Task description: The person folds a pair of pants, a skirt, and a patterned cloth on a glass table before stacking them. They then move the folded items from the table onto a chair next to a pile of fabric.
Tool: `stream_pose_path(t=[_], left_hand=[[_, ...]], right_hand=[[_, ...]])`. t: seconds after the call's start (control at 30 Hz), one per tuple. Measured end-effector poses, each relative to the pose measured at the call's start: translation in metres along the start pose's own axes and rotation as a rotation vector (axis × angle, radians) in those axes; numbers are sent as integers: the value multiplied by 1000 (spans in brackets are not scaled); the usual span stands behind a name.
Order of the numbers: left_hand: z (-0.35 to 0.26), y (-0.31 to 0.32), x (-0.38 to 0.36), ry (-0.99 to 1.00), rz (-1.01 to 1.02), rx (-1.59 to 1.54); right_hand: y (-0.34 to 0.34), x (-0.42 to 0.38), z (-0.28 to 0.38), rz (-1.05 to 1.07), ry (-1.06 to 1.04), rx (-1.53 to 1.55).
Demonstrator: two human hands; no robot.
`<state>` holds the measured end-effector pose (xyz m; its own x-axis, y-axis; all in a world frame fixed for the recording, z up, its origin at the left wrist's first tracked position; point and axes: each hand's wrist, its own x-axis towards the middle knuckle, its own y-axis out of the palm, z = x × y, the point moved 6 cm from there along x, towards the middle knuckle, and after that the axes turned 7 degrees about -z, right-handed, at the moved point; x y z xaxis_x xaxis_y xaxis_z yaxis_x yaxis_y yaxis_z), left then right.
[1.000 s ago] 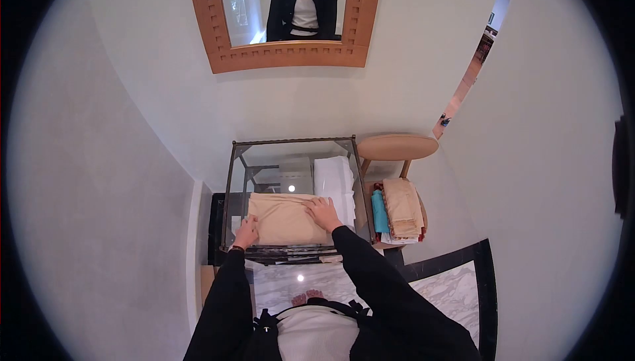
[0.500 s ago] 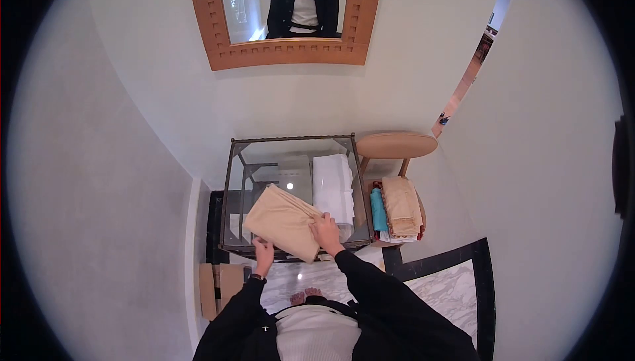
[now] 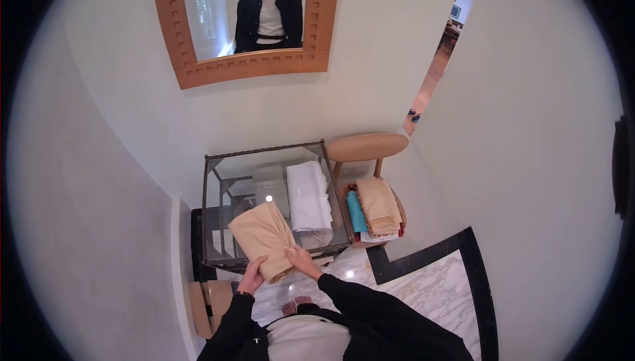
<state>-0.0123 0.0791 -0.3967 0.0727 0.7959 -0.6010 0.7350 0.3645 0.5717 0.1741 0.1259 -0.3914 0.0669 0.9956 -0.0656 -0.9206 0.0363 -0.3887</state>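
A folded beige cloth lies partly over the front of the glass-topped table, its near end past the table's front edge. My left hand grips its lower left side, with some fingers hidden by the fabric. On the right, my right hand is closed on the cloth's edge, where creases gather toward the fingers. A folded white cloth lies on the glass to the right of the beige one.
Right of the table stands a wooden chair with a pile of folded fabrics and a turquoise roll on its seat. Cardboard leans at the lower left. A wood-framed mirror hangs above, reflecting a person.
The beige cloth has turned more upright and come nearer my body. My left hand has gone from its left corner to grip its lower side. The whole view has shifted and tilted.
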Motion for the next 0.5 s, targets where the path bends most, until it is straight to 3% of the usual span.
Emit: stream_pose_path(t=[0.1, 0.17, 0.2, 0.3, 0.33, 0.43, 0.5], left_hand=[[0, -7, -6, -41, 9, 37], [3, -14, -10, -64, 6, 46], [6, -13, -14, -101, 7, 20], [12, -7, -28, -183, 19, -68], [13, -2, -35, -197, 29, -101], [18, 1, -49, -231, 35, -159], [22, 4, -53, -256, 45, -167]], right_hand=[[-8, -14, 8, 66, 25, -227], [-5, -26, -2, -97, -99, -246], [-7, -32, 4, -177, -164, -255], [-15, -48, 6, -151, -84, -76], [-13, -49, 5, -188, -223, -87], [-8, -59, -20, 80, 288, 384], [-16, -68, -11, 80, 404, 474]])
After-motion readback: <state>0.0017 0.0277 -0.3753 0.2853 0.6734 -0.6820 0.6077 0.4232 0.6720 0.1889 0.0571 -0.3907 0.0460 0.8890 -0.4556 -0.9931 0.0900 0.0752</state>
